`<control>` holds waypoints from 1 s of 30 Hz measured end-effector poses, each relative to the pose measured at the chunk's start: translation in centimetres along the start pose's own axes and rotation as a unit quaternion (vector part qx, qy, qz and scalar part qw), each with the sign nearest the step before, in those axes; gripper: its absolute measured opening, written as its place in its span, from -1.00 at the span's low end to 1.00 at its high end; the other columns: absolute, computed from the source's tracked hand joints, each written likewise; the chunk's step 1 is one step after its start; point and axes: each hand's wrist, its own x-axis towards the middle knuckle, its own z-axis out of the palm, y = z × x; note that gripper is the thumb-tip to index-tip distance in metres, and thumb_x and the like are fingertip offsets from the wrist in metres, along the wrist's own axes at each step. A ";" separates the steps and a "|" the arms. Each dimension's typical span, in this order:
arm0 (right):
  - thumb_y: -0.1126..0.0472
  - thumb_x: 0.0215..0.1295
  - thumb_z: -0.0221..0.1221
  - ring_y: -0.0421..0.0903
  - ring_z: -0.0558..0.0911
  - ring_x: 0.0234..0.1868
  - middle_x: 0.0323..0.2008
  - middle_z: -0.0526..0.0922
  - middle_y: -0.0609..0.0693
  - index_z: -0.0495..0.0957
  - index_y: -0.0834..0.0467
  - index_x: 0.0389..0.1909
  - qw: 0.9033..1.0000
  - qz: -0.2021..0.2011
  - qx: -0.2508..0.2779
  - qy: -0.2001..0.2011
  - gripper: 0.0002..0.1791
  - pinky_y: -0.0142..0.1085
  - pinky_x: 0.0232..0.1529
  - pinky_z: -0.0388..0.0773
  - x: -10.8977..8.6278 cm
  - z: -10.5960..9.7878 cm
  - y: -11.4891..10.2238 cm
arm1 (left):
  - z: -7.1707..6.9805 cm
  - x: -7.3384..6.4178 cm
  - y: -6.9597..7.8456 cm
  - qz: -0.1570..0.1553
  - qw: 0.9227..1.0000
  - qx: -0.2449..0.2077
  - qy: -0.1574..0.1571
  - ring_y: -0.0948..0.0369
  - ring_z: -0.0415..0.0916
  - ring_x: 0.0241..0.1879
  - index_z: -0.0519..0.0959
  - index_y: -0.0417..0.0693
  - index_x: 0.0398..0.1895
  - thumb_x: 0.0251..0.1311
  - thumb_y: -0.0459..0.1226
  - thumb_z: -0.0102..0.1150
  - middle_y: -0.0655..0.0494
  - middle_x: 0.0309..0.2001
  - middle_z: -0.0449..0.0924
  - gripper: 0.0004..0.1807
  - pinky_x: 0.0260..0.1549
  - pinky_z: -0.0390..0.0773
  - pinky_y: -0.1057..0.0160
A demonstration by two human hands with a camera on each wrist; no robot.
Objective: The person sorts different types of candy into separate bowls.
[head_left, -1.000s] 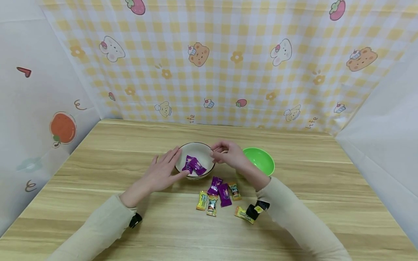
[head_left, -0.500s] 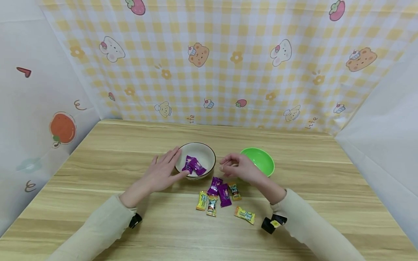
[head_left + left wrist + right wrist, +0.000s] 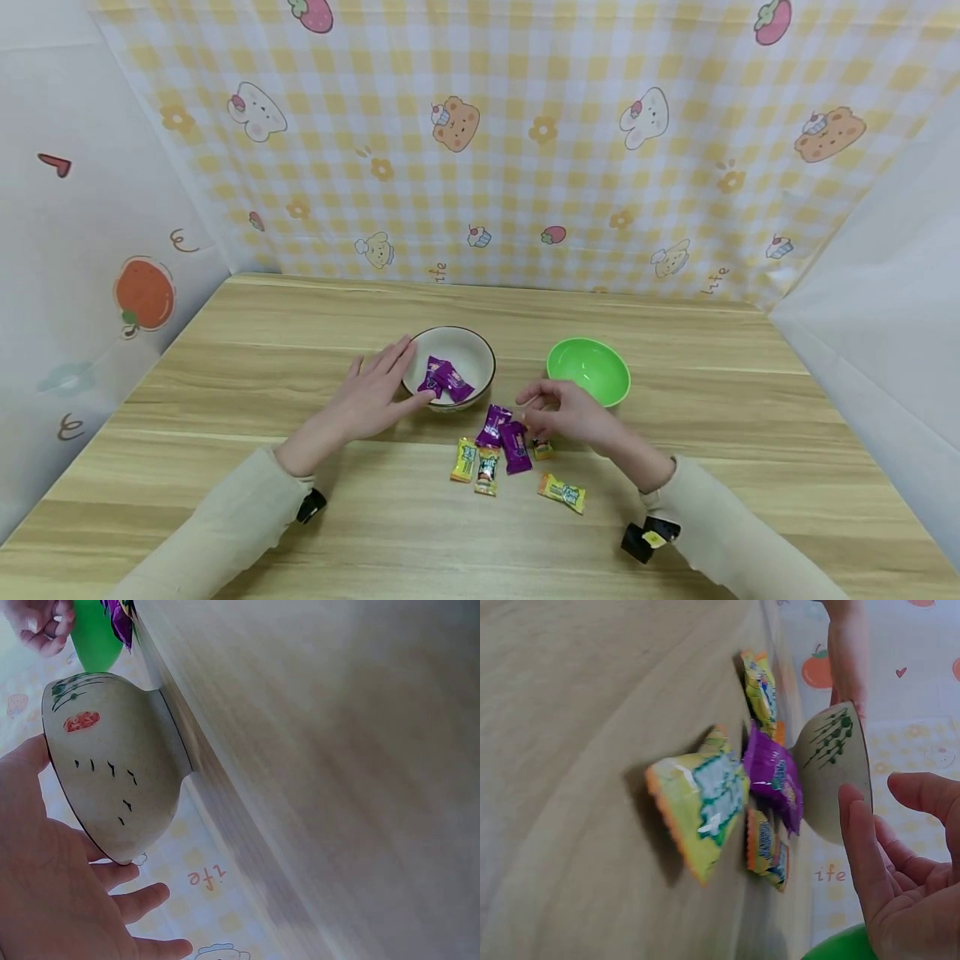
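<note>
A cream bowl [image 3: 471, 354] with a dark rim holds two purple wrapped candies [image 3: 453, 382]. My left hand [image 3: 367, 397] rests against its left side, thumb along the near rim and fingers straight; the left wrist view shows the painted outside of the bowl [image 3: 120, 780] beside that hand. Holding nothing, my right hand [image 3: 566, 411] hovers low over the candies on the table, thumb and fingertips apart. Under its fingertips lie a purple candy [image 3: 514, 450] and a partly hidden yellow candy [image 3: 542, 448]. Another purple candy [image 3: 492, 425] lies just left of them.
A green bowl [image 3: 588, 367] stands behind my right hand. Nearer me on the wooden table [image 3: 337, 542] lie more yellow candies [image 3: 562, 493], two of them side by side below the cream bowl. A checked cloth [image 3: 495, 192] hangs behind the table.
My right hand has moved from the cream bowl's right rim toward me and slightly right, down over the loose candies. My left hand and both bowls have stayed put.
</note>
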 end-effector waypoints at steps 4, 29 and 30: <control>0.38 0.10 0.08 0.06 0.57 -0.44 -0.43 0.54 0.13 0.42 0.40 -0.15 1.000 0.009 -0.011 -0.008 -0.73 -0.15 -0.41 0.54 -0.1 0.0 0.6 | 0.0 0.0 0.0 0.001 1.000 0.000 0.002 -0.11 -0.09 0.25 -0.06 -0.20 0.34 0.09 0.30 -0.28 -0.09 0.34 -0.14 -0.06 0.10 -0.19 -0.22; 0.31 0.06 0.19 -0.14 0.53 -0.51 -0.44 0.55 -0.02 0.47 0.33 -0.17 0.989 -0.040 -0.140 -0.019 -0.70 -0.34 -0.51 0.51 0.1 0.9 1.7 | 0.0 -0.1 0.0 0.000 1.000 0.000 -0.004 -0.09 -0.10 0.26 -0.08 -0.18 0.35 0.09 0.31 -0.31 -0.05 0.35 -0.20 -0.05 0.10 -0.19 -0.23; 0.28 0.05 0.21 -0.17 0.53 -0.50 -0.43 0.56 -0.03 0.48 0.32 -0.18 0.987 -0.046 -0.155 -0.018 -0.69 -0.35 -0.51 0.50 0.2 0.9 1.7 | 0.0 -0.1 0.0 0.001 1.000 0.000 -0.002 -0.09 -0.10 0.25 -0.08 -0.18 0.35 0.09 0.31 -0.30 -0.06 0.35 -0.19 -0.05 0.09 -0.18 -0.23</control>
